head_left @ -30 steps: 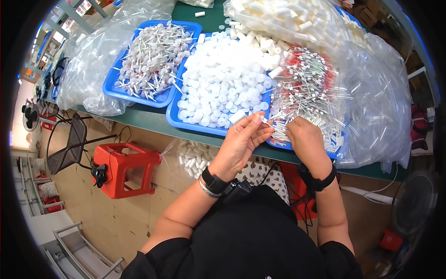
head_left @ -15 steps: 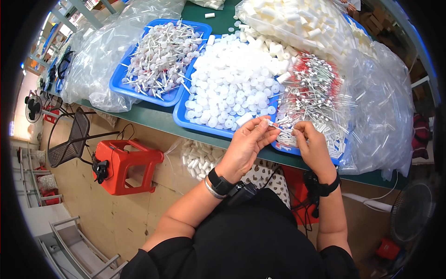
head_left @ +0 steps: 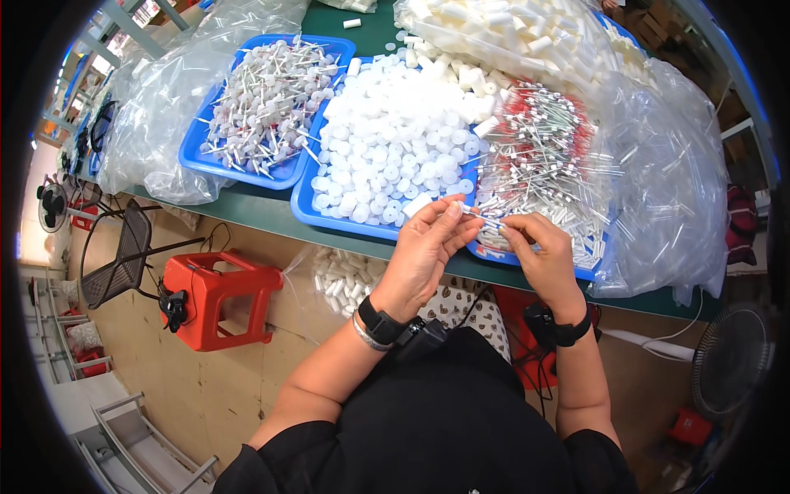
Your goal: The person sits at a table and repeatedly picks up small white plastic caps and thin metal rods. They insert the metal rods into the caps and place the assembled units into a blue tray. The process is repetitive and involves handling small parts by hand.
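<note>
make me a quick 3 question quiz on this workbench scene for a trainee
1. True or false: the left hand and the right hand meet on one thin white stick.
2. Which holds the round white caps? A) red stool B) middle blue tray C) clear bag on the floor
3. What colour is the stool under the table edge?

Key: 1 true; 2 B; 3 red

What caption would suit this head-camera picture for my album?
Left hand and right hand pinch a thin white stick between them over a blue tray of white caps.
</note>
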`<action>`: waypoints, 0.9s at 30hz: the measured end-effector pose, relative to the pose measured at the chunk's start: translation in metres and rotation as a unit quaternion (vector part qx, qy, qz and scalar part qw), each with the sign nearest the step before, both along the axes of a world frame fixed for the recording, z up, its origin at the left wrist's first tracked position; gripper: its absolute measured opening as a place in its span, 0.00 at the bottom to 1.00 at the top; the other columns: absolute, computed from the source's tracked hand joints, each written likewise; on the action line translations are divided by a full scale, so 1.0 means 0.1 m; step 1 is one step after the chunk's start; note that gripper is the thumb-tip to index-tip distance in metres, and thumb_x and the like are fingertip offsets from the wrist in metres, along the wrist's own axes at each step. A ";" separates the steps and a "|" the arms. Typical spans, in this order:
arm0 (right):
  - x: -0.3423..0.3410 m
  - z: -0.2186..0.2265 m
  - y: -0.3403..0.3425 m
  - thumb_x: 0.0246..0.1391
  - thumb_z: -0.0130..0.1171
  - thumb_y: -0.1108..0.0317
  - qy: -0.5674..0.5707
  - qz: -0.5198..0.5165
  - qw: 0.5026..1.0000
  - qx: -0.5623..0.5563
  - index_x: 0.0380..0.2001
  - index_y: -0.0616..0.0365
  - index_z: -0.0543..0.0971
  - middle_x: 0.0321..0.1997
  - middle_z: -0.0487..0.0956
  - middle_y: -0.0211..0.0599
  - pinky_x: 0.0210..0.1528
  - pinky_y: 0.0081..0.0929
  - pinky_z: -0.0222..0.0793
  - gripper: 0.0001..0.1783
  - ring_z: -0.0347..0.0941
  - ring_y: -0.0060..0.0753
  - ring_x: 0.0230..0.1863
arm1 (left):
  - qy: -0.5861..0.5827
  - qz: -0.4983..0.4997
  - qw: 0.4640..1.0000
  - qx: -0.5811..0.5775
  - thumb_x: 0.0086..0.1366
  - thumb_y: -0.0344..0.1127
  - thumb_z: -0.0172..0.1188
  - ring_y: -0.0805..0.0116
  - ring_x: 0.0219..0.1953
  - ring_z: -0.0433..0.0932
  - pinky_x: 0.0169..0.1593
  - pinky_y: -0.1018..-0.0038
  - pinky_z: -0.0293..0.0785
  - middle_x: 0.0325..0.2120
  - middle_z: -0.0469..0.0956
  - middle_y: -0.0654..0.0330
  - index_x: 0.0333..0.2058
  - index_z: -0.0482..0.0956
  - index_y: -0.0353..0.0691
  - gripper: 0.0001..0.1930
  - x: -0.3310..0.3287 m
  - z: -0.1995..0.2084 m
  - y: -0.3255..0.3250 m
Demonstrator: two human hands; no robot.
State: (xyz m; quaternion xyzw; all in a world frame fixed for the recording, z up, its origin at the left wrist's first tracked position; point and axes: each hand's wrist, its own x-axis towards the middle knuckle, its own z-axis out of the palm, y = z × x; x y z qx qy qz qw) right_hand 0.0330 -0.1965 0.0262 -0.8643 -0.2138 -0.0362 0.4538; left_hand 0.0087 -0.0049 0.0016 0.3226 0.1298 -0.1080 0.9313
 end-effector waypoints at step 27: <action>-0.04 0.09 0.31 0.55 0.59 0.74 0.106 0.035 0.991 0.076 0.36 0.63 0.79 0.27 0.79 0.43 0.26 0.28 0.71 0.06 0.77 0.38 0.23 | -0.049 -0.019 0.978 0.203 0.67 0.37 0.59 0.82 0.28 0.71 0.30 0.85 0.67 0.28 0.76 0.67 0.46 0.79 0.34 0.14 -0.03 0.22 0.24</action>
